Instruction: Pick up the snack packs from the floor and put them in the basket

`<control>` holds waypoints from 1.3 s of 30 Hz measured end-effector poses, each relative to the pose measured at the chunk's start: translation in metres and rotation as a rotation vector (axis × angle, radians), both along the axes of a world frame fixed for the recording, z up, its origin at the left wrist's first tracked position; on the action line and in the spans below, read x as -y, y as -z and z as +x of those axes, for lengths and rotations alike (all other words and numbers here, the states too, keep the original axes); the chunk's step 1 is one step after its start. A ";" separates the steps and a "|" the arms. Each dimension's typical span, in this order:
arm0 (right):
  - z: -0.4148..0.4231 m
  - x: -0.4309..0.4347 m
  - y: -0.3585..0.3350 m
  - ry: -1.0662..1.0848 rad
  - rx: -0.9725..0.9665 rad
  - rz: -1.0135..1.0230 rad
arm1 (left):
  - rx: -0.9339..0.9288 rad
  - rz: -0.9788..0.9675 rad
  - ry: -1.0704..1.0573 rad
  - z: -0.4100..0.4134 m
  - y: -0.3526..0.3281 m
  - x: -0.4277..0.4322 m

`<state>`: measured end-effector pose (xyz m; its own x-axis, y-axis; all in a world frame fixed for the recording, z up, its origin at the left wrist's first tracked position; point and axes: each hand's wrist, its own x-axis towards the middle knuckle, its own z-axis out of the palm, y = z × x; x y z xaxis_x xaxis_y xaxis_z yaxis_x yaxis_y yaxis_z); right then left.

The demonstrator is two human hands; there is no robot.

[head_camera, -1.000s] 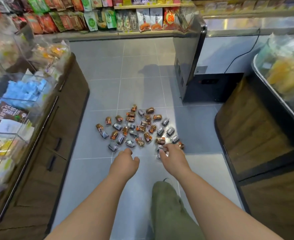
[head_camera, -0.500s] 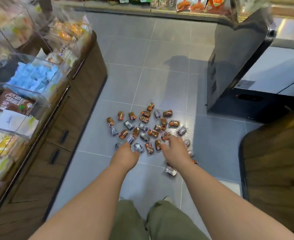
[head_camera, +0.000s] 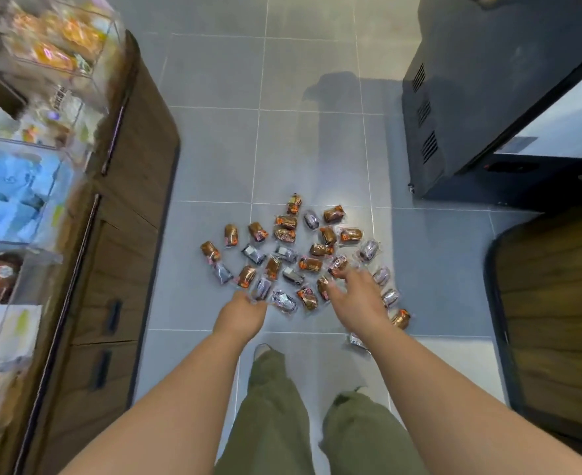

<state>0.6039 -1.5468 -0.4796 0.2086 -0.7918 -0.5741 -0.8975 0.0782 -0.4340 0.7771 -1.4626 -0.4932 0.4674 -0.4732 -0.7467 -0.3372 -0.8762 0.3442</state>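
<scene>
Your small clear-wrapped snack packs (head_camera: 311, 264), some brown-orange and some silver-grey, lie scattered in a loose cluster on the grey tiled floor (head_camera: 214, 149), just ahead of your feet. Your left hand (head_camera: 239, 317) is at the near edge of the cluster with its fingers curled under, the tips just beside a silver-grey pack (head_camera: 261, 289). Whether they grip anything cannot be told. Your right hand (head_camera: 359, 305) is blurred, fingers spread and holding nothing, reaching over the right side of the cluster with a fingertip at a brown-orange pack (head_camera: 337, 264). Another brown-orange pack (head_camera: 400, 318) lies just beside that wrist. Your olive-green trousers (head_camera: 275, 406) show between your forearms. A brown wooden cabinet (head_camera: 135, 186) runs along your left.
</scene>
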 end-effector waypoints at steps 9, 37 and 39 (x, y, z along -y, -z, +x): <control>0.024 0.037 0.086 0.078 -0.042 0.117 | -0.064 0.028 -0.084 0.030 0.096 0.054; 0.026 0.092 0.611 -0.246 -0.210 0.292 | -0.187 0.240 -0.145 -0.026 0.624 0.121; 0.029 0.095 0.641 -0.259 -0.217 0.300 | -0.163 0.249 -0.205 -0.027 0.645 0.126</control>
<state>0.6324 -1.6420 -1.1208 0.2275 -0.5209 -0.8227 -0.9718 -0.0673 -0.2262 0.7504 -1.5889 -1.1384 0.3993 -0.1765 -0.8997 -0.1040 -0.9837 0.1469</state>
